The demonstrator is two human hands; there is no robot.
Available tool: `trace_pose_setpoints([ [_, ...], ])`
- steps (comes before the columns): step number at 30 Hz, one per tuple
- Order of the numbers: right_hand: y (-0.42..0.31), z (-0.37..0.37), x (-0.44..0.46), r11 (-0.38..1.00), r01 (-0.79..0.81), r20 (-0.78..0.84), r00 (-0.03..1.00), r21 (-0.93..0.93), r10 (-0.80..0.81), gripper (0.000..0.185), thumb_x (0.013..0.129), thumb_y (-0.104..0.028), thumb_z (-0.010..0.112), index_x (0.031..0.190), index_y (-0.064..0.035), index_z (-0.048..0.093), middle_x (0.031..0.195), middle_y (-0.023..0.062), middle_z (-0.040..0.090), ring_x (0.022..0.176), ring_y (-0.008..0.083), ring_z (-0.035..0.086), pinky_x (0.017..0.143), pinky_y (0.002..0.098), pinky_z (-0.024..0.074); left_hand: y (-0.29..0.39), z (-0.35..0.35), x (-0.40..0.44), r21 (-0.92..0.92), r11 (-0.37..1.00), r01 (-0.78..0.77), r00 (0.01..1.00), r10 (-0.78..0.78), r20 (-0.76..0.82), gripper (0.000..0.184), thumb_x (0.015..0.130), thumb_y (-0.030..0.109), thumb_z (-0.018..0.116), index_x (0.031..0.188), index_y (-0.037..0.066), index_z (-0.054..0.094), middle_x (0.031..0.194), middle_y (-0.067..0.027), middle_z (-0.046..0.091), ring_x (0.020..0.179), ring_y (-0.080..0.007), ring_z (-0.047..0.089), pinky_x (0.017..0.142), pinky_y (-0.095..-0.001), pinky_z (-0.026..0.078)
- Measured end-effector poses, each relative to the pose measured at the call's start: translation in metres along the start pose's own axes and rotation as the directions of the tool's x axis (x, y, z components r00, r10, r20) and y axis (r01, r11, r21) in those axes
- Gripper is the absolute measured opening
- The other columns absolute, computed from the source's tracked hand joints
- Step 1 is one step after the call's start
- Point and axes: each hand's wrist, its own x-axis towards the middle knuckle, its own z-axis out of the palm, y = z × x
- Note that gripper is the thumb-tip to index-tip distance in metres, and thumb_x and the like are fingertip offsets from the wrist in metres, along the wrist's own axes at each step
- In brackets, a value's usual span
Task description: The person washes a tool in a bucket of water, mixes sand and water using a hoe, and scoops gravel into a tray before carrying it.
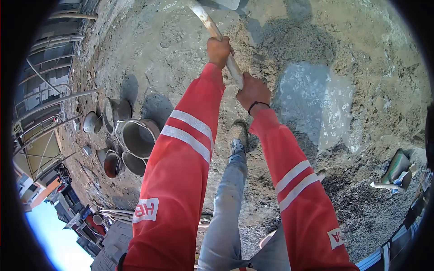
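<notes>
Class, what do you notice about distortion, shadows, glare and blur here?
Head view: curved black borders and leaning scaffolding suggest a wide-angle lens; head view: dark shadows beside the buckets imply strong light; head view: the pale ground patch has bright flecks, perhaps glare; head view: left hand and right hand look fairly sharp.

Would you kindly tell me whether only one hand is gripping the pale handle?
No, the left hand and the right hand are both closed around the pale handle.
</notes>
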Motion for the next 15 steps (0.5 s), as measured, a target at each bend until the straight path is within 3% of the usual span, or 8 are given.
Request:
trace_pose_setpoints([
  [2,-0.003,0.021,-0.004,0.997,-0.083,0.072,0.994,0.005,0.083,0.030,0.077,-0.019,0.064,0.105,-0.0093,0.061,0.087,0.0169,0.068,0.085,0.0360,0.067,0.073,0.0457,0.0544,-0.047,-0.011,0.019,0.195,0.969,0.151,0.984,-0.167,0.069,0.019,0.085,0.009,0.060,0.075,-0.003,0.051,0.060,-0.0106,0.052,0.045,-0.0237,0.054,0.040,-0.0375,0.046],
  [3,-0.001,0.028,-0.012,0.987,-0.158,0.142,0.978,0.008,0.155,0.026,0.078,-0.018,0.063,0.102,-0.0094,0.063,0.091,0.0157,0.069,0.088,0.0344,0.068,0.075,0.0445,0.0546,-0.110,-0.022,0.029,0.284,0.944,0.168,0.974,-0.202,0.097,0.018,0.085,0.009,0.060,0.079,-0.005,0.051,0.059,-0.0115,0.052,0.045,-0.0243,0.054,0.041,-0.0381,0.046],
  [4,0.008,0.031,-0.026,0.992,-0.118,0.186,0.975,-0.046,0.125,0.025,0.078,-0.019,0.064,0.102,-0.0100,0.063,0.093,0.0148,0.069,0.089,0.0336,0.068,0.075,0.0436,0.0546,-0.157,-0.031,0.033,0.371,0.912,0.177,0.964,-0.236,0.120,0.018,0.085,0.009,0.059,0.082,-0.007,0.051,0.058,-0.0124,0.053,0.045,-0.0250,0.054,0.042,-0.0386,0.046],
  [5,0.017,0.033,-0.044,0.993,-0.070,0.226,0.970,-0.094,0.090,0.024,0.078,-0.019,0.064,0.101,-0.0105,0.064,0.095,0.0139,0.069,0.091,0.0328,0.068,0.076,0.0426,0.0547,-0.093,-0.023,-0.042,0.096,0.876,0.473,0.878,-0.478,0.031,0.021,0.085,0.010,0.059,0.088,-0.009,0.051,0.058,-0.0130,0.052,0.045,-0.0250,0.054,0.042,-0.0385,0.046],
  [6,0.027,0.037,-0.061,0.991,-0.075,0.238,0.966,-0.113,0.101,0.024,0.078,-0.019,0.065,0.101,-0.0115,0.064,0.095,0.0140,0.069,0.090,0.0327,0.068,0.076,0.0426,0.0547,-0.099,-0.024,-0.071,0.003,0.888,0.461,0.886,-0.460,0.053,0.023,0.085,0.010,0.059,0.090,-0.011,0.049,0.058,-0.0123,0.052,0.045,-0.0247,0.054,0.042,-0.0384,0.045],
  [11,0.107,-0.011,-0.128,0.962,-0.010,0.278,0.957,-0.272,0.089,0.023,0.081,-0.019,0.063,0.103,-0.0149,0.059,0.088,0.0138,0.068,0.083,0.0326,0.068,0.072,0.0452,0.0541,-0.107,0.033,-0.174,-0.174,0.876,0.450,0.889,-0.458,-0.008,0.016,0.080,0.004,0.056,0.074,-0.007,0.047,0.058,-0.0128,0.051,0.045,-0.0234,0.053,0.041,-0.0381,0.046],
  [12,0.129,-0.027,-0.137,0.946,0.025,0.269,0.961,-0.323,0.066,0.023,0.081,-0.020,0.063,0.103,-0.0151,0.058,0.085,0.0133,0.068,0.081,0.0327,0.068,0.070,0.0457,0.0534,-0.086,0.052,-0.200,-0.246,0.807,0.536,0.833,-0.553,0.002,0.016,0.080,0.003,0.056,0.073,-0.006,0.045,0.057,-0.0124,0.050,0.045,-0.0228,0.052,0.042,-0.0385,0.047],
  [15,0.201,-0.070,-0.156,0.891,0.106,0.239,0.971,-0.441,0.002,0.021,0.081,-0.018,0.062,0.101,-0.0151,0.057,0.078,0.0113,0.066,0.071,0.0321,0.067,0.060,0.0454,0.0515,-0.107,0.115,-0.253,-0.529,0.626,0.573,0.770,-0.632,0.087,0.015,0.083,0.002,0.056,0.077,-0.002,0.043,0.059,-0.0086,0.048,0.046,-0.0202,0.049,0.046,-0.0374,0.047],
])
